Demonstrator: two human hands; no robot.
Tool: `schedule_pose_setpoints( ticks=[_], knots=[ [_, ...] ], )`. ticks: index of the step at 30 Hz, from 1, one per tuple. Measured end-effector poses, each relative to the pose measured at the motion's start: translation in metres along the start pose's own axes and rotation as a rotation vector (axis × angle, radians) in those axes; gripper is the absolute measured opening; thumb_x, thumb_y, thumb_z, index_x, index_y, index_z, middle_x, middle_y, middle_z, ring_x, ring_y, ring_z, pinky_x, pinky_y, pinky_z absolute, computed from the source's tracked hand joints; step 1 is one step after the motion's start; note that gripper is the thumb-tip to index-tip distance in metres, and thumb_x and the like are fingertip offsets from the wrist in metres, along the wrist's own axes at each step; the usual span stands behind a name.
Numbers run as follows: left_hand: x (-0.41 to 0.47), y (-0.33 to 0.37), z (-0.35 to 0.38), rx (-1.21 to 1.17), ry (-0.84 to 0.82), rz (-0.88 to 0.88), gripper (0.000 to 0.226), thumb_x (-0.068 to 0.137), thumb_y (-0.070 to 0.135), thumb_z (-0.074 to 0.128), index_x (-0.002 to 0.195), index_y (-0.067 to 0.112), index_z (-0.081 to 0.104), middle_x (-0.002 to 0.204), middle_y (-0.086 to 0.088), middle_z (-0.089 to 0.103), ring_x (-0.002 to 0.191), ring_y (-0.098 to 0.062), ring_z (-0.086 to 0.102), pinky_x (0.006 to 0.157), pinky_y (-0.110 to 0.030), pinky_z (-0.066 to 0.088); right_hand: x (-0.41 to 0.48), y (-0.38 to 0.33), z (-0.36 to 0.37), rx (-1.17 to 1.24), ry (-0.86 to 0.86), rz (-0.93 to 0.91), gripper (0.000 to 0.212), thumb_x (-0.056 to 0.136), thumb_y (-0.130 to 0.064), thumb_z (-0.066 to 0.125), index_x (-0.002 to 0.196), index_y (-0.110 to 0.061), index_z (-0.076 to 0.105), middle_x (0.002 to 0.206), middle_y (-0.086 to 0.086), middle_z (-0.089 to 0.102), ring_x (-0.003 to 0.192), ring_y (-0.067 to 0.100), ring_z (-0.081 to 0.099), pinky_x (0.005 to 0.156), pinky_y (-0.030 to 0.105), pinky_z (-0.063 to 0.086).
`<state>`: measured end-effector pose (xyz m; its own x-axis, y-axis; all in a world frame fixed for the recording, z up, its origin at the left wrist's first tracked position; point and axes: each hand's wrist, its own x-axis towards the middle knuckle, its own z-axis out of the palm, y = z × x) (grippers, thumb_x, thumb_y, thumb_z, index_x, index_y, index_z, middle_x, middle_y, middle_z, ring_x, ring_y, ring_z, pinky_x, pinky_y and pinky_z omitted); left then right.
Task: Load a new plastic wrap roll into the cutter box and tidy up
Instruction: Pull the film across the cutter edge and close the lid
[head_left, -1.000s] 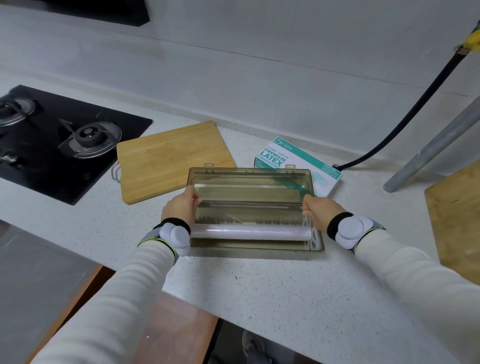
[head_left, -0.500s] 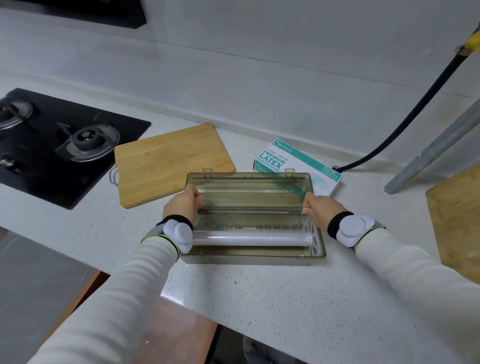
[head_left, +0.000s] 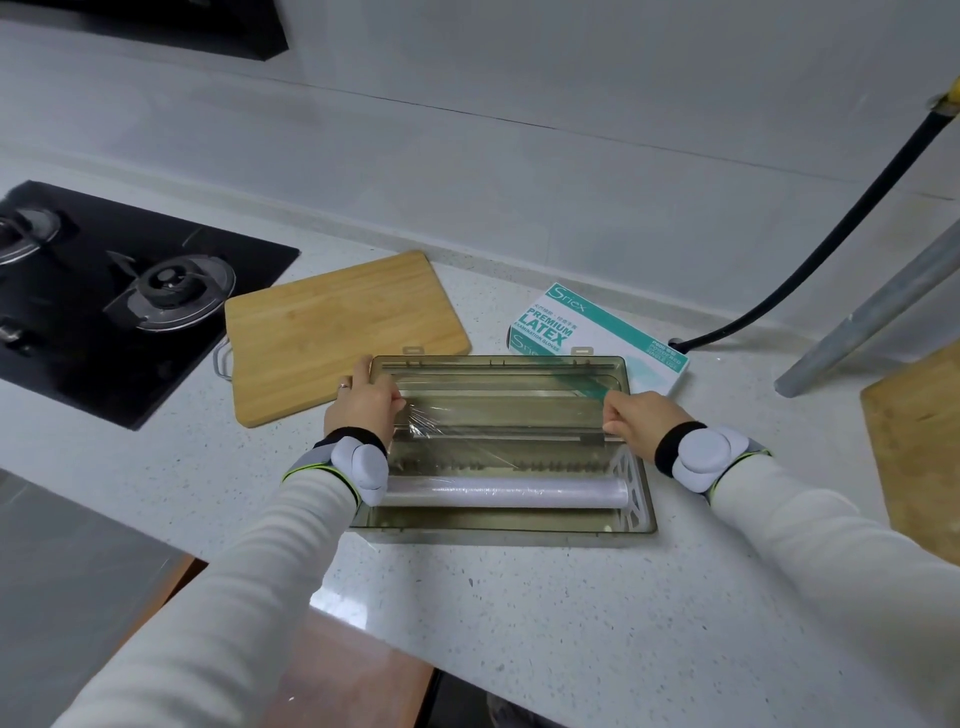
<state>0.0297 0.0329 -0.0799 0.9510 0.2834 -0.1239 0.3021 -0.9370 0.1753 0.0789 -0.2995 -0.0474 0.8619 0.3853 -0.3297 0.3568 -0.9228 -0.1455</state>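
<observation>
left hand (head_left: 363, 402) and right hand (head_left: 636, 415) pinching film (head_left: 498, 452) corners | stretching it beyond roll (head_left: 501, 492) in cutter box (head_left: 498, 532) | film thin, clingy, tearing easily; keep gripping edges

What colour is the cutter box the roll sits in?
Translucent smoky olive-brown plastic cutter box, with a white end bracket; seen in the head view.

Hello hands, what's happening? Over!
Left hand and right hand pinching film, stretched over open cutter box. Roll seated in box. Nothing blocking.
</observation>
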Motion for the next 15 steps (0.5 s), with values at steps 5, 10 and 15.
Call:
schedule_pose_setpoints(
  ticks=[5, 10, 15],
  knots=[
    [0.014, 0.001, -0.004, 0.002, -0.146, -0.007, 0.014, 0.096, 0.023, 0.049, 0.103, 0.015, 0.058, 0.158, -0.005, 0.008, 0.123, -0.040, 0.048, 0.069, -0.035, 0.045, 0.008, 0.003, -0.004, -0.018, 0.001, -0.044, 0.012, 0.092, -0.024, 0.052, 0.081, -0.023, 0.047, 0.112, 0.002, 0.055, 0.097, 0.021, 0.056, 0.079, 0.030, 0.046],
    [0.023, 0.005, -0.010, -0.048, -0.207, 0.015, 0.011, 0.094, 0.020, 0.053, 0.100, 0.016, 0.061, 0.160, 0.000, 0.003, 0.136, -0.042, 0.032, 0.097, -0.043, 0.045, 0.013, 0.008, -0.010, -0.019, 0.035, -0.069, 0.018, 0.081, -0.025, 0.068, 0.070, -0.029, 0.055, 0.153, 0.000, 0.017, 0.134, 0.029, 0.025, 0.108, 0.038, 0.032],
    [0.031, 0.004, -0.013, -0.065, -0.211, 0.111, 0.011, 0.092, 0.018, 0.057, 0.100, 0.013, 0.064, 0.160, 0.000, 0.002, 0.144, -0.035, 0.019, 0.110, -0.042, 0.033, 0.025, 0.009, -0.020, 0.067, -0.110, -0.046, 0.025, 0.078, -0.024, 0.071, 0.062, -0.034, 0.055, 0.159, 0.002, -0.002, 0.145, 0.031, 0.000, 0.117, 0.044, 0.012]
  ],
)
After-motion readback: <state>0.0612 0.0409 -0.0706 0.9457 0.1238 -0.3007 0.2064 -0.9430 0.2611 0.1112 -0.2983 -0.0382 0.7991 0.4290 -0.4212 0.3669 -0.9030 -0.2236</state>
